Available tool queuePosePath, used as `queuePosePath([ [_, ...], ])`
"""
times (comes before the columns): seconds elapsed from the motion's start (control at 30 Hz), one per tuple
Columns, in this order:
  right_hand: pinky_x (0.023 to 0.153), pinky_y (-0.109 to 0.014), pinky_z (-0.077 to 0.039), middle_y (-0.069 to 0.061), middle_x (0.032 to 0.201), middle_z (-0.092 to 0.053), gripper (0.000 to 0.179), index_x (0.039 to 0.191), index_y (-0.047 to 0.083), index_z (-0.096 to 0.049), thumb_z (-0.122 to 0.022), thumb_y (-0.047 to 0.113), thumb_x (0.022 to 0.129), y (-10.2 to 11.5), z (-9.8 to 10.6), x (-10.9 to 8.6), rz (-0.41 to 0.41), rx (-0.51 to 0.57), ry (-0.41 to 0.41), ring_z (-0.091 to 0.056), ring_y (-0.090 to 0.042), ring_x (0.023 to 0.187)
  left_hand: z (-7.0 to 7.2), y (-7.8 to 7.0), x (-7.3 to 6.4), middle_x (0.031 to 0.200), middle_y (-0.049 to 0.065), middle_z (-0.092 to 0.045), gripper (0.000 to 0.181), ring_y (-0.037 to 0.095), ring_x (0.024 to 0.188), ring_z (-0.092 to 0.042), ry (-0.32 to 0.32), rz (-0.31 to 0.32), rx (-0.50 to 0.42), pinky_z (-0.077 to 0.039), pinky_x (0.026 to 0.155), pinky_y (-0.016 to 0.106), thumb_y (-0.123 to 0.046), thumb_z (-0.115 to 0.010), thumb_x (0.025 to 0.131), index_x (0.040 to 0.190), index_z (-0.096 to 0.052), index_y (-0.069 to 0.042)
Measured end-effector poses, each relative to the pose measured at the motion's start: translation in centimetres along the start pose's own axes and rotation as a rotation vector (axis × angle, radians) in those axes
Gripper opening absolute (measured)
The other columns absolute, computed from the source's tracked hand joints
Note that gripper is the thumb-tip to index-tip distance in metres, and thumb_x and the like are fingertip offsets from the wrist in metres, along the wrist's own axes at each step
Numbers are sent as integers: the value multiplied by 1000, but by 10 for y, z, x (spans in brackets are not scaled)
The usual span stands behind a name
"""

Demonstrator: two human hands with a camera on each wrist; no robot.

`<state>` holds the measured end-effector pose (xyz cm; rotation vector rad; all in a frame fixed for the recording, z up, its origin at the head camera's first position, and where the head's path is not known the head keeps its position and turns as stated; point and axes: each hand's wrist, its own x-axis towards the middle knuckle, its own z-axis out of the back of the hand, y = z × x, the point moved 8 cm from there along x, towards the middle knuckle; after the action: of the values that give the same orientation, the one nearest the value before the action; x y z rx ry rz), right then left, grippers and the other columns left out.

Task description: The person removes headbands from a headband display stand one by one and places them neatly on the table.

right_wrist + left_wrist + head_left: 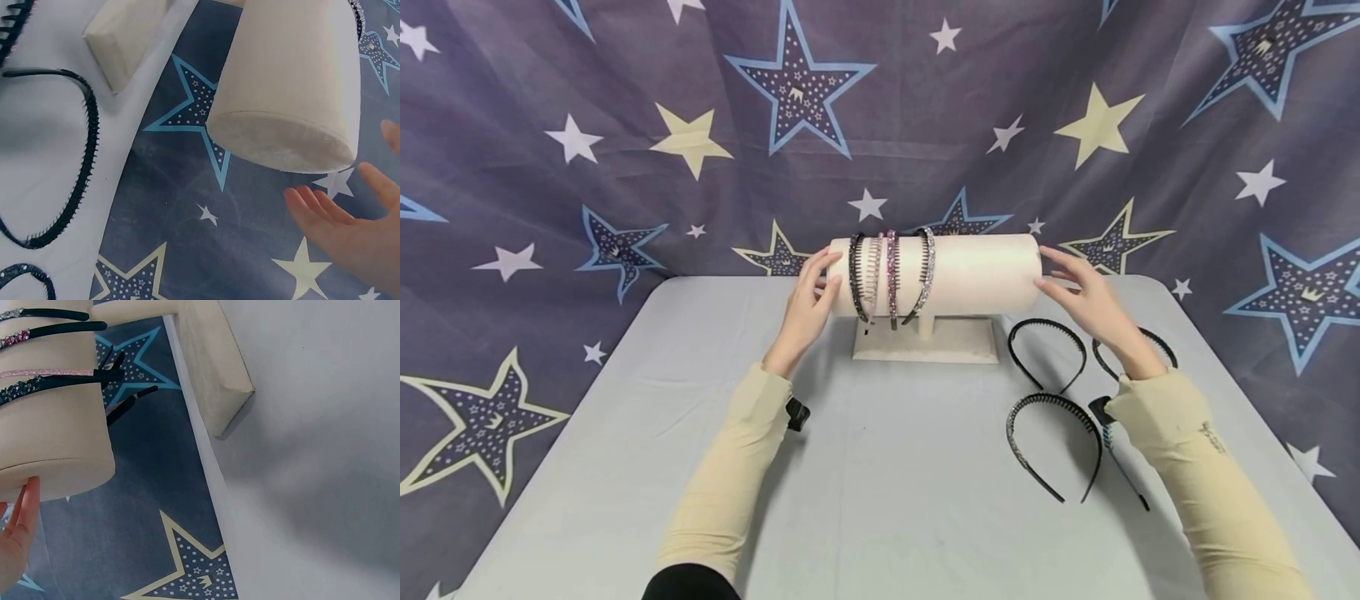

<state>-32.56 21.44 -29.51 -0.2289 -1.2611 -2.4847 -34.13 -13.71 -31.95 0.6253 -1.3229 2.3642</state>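
A cream cylindrical headband stand (981,271) is on the table, with several sparkly headbands round its left half, among them a pink one (892,279) and a silver one (928,271). My left hand (805,308) touches the cylinder's left end; in the left wrist view its fingertips (31,487) rest on the end face. Beside the right end is my right hand (1090,300), fingers spread and holding nothing. The right wrist view shows a small gap between that hand (350,231) and the cylinder (287,94).
Several loose headbands lie on the table at the right, including a black one (1047,323) and a glittery one (1054,398). Another is partly under the right forearm (1187,458). A star-patterned cloth (895,125) hangs behind the grey table (910,483).
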Motion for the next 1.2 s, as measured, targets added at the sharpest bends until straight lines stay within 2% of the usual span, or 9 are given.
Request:
queuePosePath([
  [0.17,97,-52,-32,-18,139,-25,54,138,12,-32,-52,23,89,2,-6,12,-2,53,25,-33,-41,121,-1,0,0,136,7,-35,35,22,82,-53,-10,-2,-5,-47,69,31,-19,-45,93,127,-45,-9],
  [0.37,99,-51,-30,-17,136,-31,51,135,12,-37,-50,31,90,-4,-13,20,-46,59,-13,-32,-37,121,-3,1,-1,136,8,-35,35,23,80,-54,-6,-3,-12,-47,72,33,-18,-45,93,127,-45,-8],
  [0.53,97,-50,-31,-22,129,-35,43,128,2,-45,-53,19,89,-1,-15,23,-5,79,-104,-34,-36,116,-2,0,-2,136,7,-35,35,23,78,-52,-20,8,-6,-47,69,32,-18,-45,93,126,-46,-9],
  [0.7,94,-54,-32,-29,130,-30,40,124,-7,-44,-52,8,88,24,-15,16,2,108,-127,-33,-42,116,0,-5,0,132,9,-38,34,24,80,-52,-41,38,14,-46,72,32,-16,-45,92,125,-47,-10],
  [0.77,92,-55,-34,-30,131,-28,40,126,-7,-42,-50,8,89,26,-17,16,-21,112,-115,-33,-44,115,2,-7,0,127,11,-39,33,23,80,-52,-67,68,44,-46,71,32,-14,-46,91,123,-49,-9],
  [0.87,87,-54,-39,-25,133,-27,43,129,-2,-42,-50,15,90,12,-20,21,-45,114,-109,-36,-42,114,6,-15,-3,119,12,-40,29,22,78,-52,-154,87,90,-48,69,32,-10,-49,88,116,-54,-6],
  [0.97,85,-51,-42,-21,134,-29,45,130,5,-43,-52,22,89,-3,-22,26,-51,108,-116,-39,-37,112,11,-28,-8,111,14,-40,24,22,75,-51,-266,56,132,-48,67,32,-7,-53,84,107,-57,-2],
  [1.03,84,-49,-43,-20,134,-30,44,129,5,-44,-53,21,89,-2,-21,24,-42,107,-127,-40,-36,112,13,-37,-13,106,15,-42,22,22,73,-50,-314,19,135,-47,64,32,-5,-54,82,103,-58,0],
  [1.2,85,-53,-40,-26,131,-30,40,126,-4,-44,-51,9,89,18,-18,17,-8,131,-153,-38,-42,112,7,-48,-21,97,16,-45,23,22,72,-49,-305,-11,119,-46,63,31,-3,-57,79,102,-55,2],
])
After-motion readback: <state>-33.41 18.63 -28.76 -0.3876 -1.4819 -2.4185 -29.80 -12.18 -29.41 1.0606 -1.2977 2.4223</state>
